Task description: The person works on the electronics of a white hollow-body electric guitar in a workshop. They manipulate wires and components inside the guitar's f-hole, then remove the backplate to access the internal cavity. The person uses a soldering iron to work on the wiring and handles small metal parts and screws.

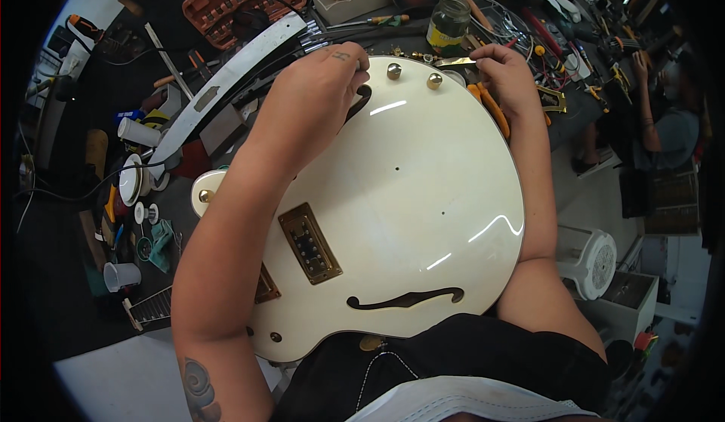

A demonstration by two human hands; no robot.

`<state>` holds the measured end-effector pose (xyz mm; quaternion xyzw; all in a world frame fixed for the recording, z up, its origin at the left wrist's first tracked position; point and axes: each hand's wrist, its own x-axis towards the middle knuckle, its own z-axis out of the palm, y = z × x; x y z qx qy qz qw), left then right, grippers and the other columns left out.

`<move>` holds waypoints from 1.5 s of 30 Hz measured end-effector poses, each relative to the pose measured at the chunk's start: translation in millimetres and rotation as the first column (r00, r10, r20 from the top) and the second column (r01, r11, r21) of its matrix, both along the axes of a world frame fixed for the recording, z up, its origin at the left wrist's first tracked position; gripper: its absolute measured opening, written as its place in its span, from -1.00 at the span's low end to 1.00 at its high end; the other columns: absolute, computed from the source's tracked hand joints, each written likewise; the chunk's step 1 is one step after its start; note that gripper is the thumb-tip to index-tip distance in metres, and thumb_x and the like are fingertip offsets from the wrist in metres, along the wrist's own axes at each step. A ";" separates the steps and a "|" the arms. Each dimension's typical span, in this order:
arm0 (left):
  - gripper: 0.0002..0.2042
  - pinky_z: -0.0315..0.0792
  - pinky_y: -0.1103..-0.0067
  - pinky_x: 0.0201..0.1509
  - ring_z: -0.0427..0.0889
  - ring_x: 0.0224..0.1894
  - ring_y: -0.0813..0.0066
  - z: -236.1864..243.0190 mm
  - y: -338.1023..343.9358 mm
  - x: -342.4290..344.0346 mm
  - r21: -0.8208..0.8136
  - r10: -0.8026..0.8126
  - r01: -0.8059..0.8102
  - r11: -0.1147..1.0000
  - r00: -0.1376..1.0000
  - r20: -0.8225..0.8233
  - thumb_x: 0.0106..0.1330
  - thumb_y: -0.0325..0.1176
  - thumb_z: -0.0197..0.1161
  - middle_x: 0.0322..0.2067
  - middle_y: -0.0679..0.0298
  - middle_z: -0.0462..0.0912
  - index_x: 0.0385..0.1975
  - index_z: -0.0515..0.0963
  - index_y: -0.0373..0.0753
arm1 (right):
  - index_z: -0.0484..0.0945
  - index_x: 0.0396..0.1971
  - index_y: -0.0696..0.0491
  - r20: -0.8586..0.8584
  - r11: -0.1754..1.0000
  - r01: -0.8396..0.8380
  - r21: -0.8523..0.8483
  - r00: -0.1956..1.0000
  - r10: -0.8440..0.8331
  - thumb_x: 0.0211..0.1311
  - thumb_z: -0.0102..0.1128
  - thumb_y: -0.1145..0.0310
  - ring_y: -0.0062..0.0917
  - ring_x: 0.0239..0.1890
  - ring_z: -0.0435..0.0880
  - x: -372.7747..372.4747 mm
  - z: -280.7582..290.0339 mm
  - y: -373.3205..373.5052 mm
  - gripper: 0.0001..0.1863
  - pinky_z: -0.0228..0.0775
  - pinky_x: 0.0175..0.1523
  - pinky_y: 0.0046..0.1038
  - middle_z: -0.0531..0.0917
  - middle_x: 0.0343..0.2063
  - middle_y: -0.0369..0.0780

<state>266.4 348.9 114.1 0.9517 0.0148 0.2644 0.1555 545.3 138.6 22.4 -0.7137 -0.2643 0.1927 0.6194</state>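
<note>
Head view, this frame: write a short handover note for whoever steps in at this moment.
Left hand: fingers at the upper f-hole of the cream hollow-body guitar; grip unclear.
Right hand: pinching a small gold metal part at the guitar's far edge.
Guitar lies face up between bench and lap.
Done: two gold knobs and a gold pickup fitted.
Left: two small holes open; no strings visible.

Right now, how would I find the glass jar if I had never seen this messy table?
Start at the big cream guitar body lying across the workbench. Go to its far edge, past the two gold knobs, to just beyond where the right hand pinches a thin metal piece. The glass jar stands there, the only clear upright container with yellowish stuff at its bottom.
</note>
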 end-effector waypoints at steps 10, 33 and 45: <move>-0.92 0.56 0.28 -0.10 0.71 -0.21 0.01 -0.9 3.5 1.5 -0.032 -0.002 0.003 0.999 1.000 0.014 0.42 -0.56 0.29 -0.24 0.07 0.73 -0.18 0.60 -0.42 | 0.69 -0.08 0.19 -0.054 0.992 0.076 0.105 0.996 -0.070 0.39 0.23 0.51 -0.74 -0.44 0.45 6.0 1.6 -5.5 -0.82 0.29 -0.34 -0.62 0.56 -0.44 -0.41; -0.90 0.53 0.32 -0.23 0.67 -0.37 0.09 6.7 1.6 -3.5 -0.060 0.018 -0.012 0.998 0.995 0.101 0.38 -0.49 0.39 -0.36 0.09 0.73 -0.24 0.64 -0.40 | 0.79 -0.31 0.18 0.197 0.965 0.052 -0.258 0.980 0.000 0.18 0.29 0.37 -0.61 -0.38 0.62 13.3 -0.6 -17.1 -0.79 0.44 -0.22 -0.48 0.68 -0.48 -0.33; -0.89 0.57 0.32 -0.20 0.72 -0.33 0.08 4.8 2.9 -3.7 -0.048 0.011 -0.006 0.999 0.994 0.109 0.39 -0.50 0.38 -0.32 0.07 0.76 -0.21 0.64 -0.40 | 0.82 -0.28 0.17 0.366 0.802 0.026 -0.596 0.898 0.243 0.06 0.36 0.34 -0.40 -0.26 0.76 -2.7 16.4 -18.3 -0.73 0.57 -0.04 -0.34 0.79 -0.41 -0.13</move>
